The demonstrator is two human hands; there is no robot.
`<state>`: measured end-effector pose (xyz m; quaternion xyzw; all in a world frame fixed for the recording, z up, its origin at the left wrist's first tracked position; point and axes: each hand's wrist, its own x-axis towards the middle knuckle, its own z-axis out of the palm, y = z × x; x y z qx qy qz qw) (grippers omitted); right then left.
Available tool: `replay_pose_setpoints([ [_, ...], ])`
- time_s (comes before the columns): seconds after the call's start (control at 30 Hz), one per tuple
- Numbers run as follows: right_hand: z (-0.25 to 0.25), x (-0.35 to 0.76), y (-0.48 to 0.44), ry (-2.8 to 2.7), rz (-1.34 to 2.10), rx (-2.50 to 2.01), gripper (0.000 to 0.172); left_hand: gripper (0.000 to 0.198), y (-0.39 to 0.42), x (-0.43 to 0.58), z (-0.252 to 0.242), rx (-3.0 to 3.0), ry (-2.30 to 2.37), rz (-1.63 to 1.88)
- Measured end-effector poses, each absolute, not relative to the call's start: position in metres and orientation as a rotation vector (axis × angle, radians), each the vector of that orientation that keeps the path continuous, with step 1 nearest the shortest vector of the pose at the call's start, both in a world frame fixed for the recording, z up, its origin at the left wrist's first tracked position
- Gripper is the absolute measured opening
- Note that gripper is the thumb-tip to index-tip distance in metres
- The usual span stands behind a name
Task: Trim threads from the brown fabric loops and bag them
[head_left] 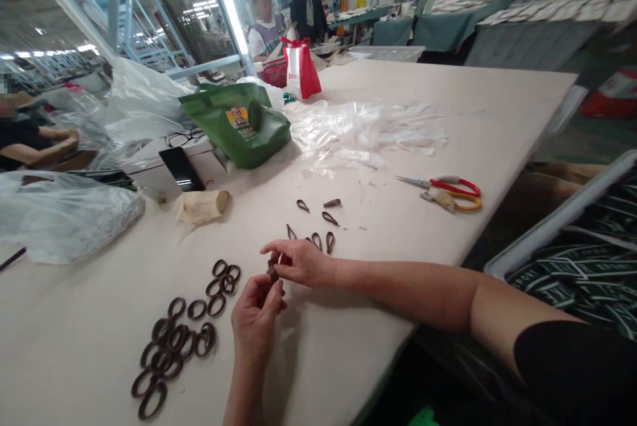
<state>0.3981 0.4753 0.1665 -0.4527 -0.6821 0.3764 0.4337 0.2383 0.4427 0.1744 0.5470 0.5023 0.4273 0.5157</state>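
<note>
Between my two hands is a small dark brown strap loop (pixel 272 271), partly covered by fingers. My left hand (pixel 257 312) pinches its lower end from the near side. From the right, the fingers of my right hand (pixel 302 263) close on its upper part. A scattered group of round brown strap loops (pixel 175 338) lies on the table to the left of my left hand. Just beyond my right hand are several narrow, pinched brown loops (pixel 329 217), some partly hidden behind it.
Scissors (pixel 450 192) with red and orange handles lie at right on the table (pixel 378 320). Farther back are clear plastic bags (pixel 368 131), a green bag (pixel 243 124), a phone (pixel 181 169) and a tan roll (pixel 203 206). A crate (pixel 562 213) stands beside the right edge. Other people are beyond.
</note>
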Motion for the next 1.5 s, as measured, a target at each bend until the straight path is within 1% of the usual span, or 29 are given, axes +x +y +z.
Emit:
replay_pose_setpoints([
  [0.07,0.163,0.395,0.476,-1.566,1.121,-1.066,0.036,0.029,0.442,0.239,0.175,1.312,1.211,1.025],
  [0.13,0.160,0.393,0.477,-1.435,1.292,-0.982,0.031,0.028,0.443,0.238,0.175,1.327,1.248,1.044],
  [0.2,0.160,0.394,0.481,-1.334,1.387,-0.907,0.027,0.026,0.444,0.237,0.175,1.341,1.285,1.129],
  [0.3,0.164,0.405,0.489,-1.257,1.405,-0.870,0.025,0.026,0.446,0.232,0.177,1.252,1.286,1.307],
  [0.5,0.183,0.427,0.491,-1.209,1.340,-0.955,0.029,0.027,0.427,0.223,0.194,0.840,1.165,1.460],
  [0.63,0.202,0.415,0.466,-1.371,1.464,-0.875,0.034,0.025,0.389,0.216,0.202,0.801,1.146,1.394],
  [0.8,0.221,0.389,0.418,-1.632,1.654,-0.753,0.040,0.020,0.342,0.206,0.209,1.024,1.206,1.232],
  [0.87,0.224,0.384,0.401,-1.699,1.680,-0.743,0.035,0.020,0.329,0.204,0.212,1.135,1.225,1.142],
  [0.9,0.224,0.384,0.394,-1.695,1.689,-0.758,0.030,0.021,0.324,0.204,0.214,1.172,1.227,1.113],
  [0.97,0.222,0.387,0.382,-1.624,1.711,-0.819,0.018,0.022,0.317,0.207,0.218,1.198,1.224,1.097],
  [1.03,0.218,0.396,0.373,-1.523,1.706,-0.886,0.014,0.021,0.314,0.214,0.220,1.185,1.207,1.083],
  [1.13,0.210,0.420,0.362,-1.446,1.567,-0.988,0.014,0.024,0.316,0.230,0.219,1.111,1.121,1.013],
  [1.23,0.201,0.462,0.356,-1.379,1.299,-1.162,0.022,0.031,0.326,0.250,0.218,0.963,1.027,0.935],
  [1.3,0.199,0.501,0.352,-1.416,0.954,-1.396,0.028,0.034,0.335,0.262,0.218,0.841,1.008,0.916],
  [1.37,0.198,0.548,0.347,-1.461,0.466,-1.724,0.032,0.036,0.343,0.273,0.220,0.736,0.988,0.906],
  [1.4,0.198,0.572,0.343,-1.454,0.224,-1.890,0.032,0.037,0.346,0.278,0.220,0.699,0.971,0.899],
  [1.47,0.198,0.617,0.336,-1.393,-0.042,-2.093,0.026,0.037,0.352,0.288,0.220,0.659,0.937,0.871],
  [1.5,0.197,0.636,0.333,-1.369,-0.093,-2.157,0.026,0.036,0.355,0.293,0.219,0.656,0.923,0.855],
])
